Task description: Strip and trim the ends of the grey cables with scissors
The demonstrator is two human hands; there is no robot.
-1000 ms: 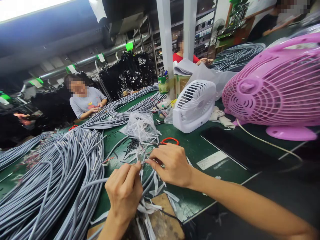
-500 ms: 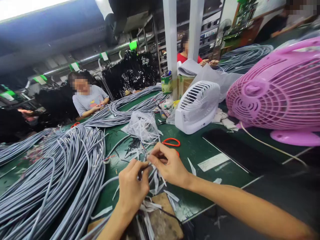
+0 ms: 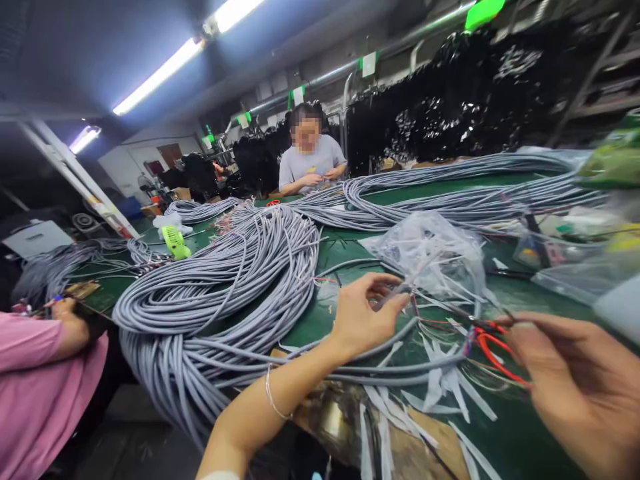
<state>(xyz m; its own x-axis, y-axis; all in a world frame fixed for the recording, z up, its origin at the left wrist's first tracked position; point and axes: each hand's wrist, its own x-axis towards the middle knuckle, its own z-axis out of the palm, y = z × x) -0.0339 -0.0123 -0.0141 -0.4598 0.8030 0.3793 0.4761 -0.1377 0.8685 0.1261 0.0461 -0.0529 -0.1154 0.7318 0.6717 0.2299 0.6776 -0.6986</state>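
My left hand is closed, with thumb and fingers round the end of a grey cable. Thin coloured wires show just beyond its fingertips. At the right, my right hand is blurred, thumb and forefinger pinched together; a thin dark tip pokes out, too smeared to name. Beside these fingers are scissors with red handles, partly hidden. Between the hands lie loose thin wires and white strips. Behind them sits a clear plastic bag of pale strips.
A big coil of grey cable covers the left of the green table. More cable runs along the back. A wooden block is under my left forearm. One co-worker sits opposite, another in a pink shirt at left.
My view has swung left, so the fans have left the picture. My hands were together at the cable; now they are apart, the right one drawn off to the right beside the scissors.
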